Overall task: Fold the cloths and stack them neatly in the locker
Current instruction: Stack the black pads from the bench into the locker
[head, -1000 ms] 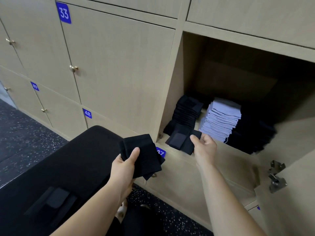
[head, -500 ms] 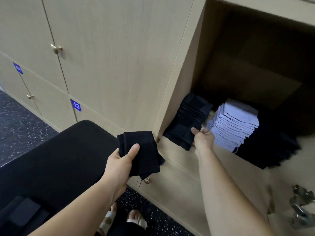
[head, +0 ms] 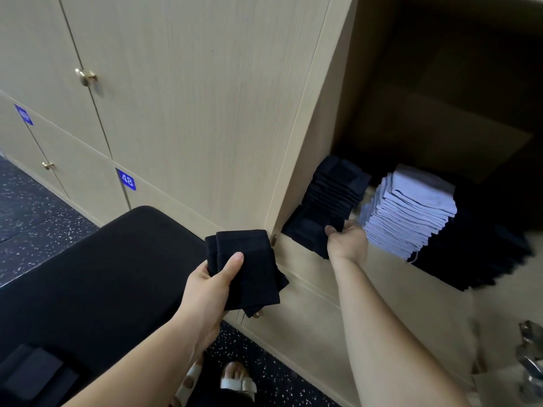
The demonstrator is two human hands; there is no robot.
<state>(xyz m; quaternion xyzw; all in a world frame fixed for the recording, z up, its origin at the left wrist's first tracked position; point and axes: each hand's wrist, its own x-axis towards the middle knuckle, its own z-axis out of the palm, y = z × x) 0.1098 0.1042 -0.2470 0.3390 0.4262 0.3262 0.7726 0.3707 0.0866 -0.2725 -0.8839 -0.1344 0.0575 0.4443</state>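
So, the left hand (head: 211, 286) was out in front of the closed locker doors, forearm coming up from the bottom of the view, palm turned toward the camera. It gripped a small bundle of folded black cloths (head: 249, 268): thumb pressed flat across the front, the other fingers wrapped behind with only a fingertip peeking out at the lower edge. The bundle hung in the air just above the end of the black padded surface (head: 88, 274), below and left of the open locker (head: 332, 127).

The right arm was stretched forward and up into that locker, wrist about level with the shelf lip. The right hand (head: 348, 240) sat at the low front corner of the black stack (head: 332, 201). Its thumb lay on top of the bottom cloths and the rest of the fingers were curled underneath, mostly hidden, so it looked like a pinch on the stack's base.

That black stack leaned against the locker's left wall. Just beside it on the right stood a pale blue stack (head: 411, 212), touching the back of the right hand, and past that was a third dark stack (head: 484, 251), too shadowy to make out much.

Door label 48 (head: 127, 179) showed lower left, and sandalled feet (head: 235, 383) stood on the speckled floor (head: 29, 207).
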